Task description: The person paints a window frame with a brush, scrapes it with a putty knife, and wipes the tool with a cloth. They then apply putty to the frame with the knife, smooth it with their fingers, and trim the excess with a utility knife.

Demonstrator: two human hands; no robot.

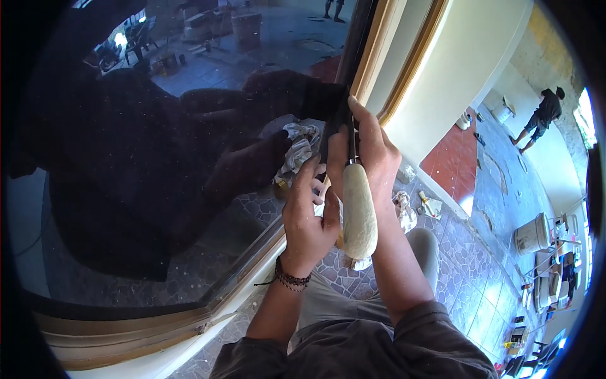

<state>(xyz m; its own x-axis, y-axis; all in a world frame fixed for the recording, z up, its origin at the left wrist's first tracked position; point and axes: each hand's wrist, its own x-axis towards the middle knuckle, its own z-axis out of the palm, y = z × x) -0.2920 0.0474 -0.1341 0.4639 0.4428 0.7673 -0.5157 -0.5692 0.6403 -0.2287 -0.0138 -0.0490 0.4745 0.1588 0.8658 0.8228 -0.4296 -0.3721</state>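
My right hand [380, 155] is closed round a putty knife with a pale handle [360, 211]. The handle points back toward me, and the thin blade is seen edge-on, partly hidden by my fingers. Its far end lies along the edge where the dark window glass [126, 164] meets the wooden frame [369, 60]; my index finger stretches up that side. Just left of the handle, my left hand [309, 221] has its fingers apart, fingertips right by the lower edge of the glass. A dark braided bracelet [292, 276] circles that wrist.
Crumpled cloth [404, 211] and a brush [428, 203] lie on the stone-patterned floor [454, 252]. A white bucket [533, 234] stands at right beside several stacked items. Farther off, a person [544, 117] in dark clothes stands by the wall. The glass reflects the room and my dark outline.
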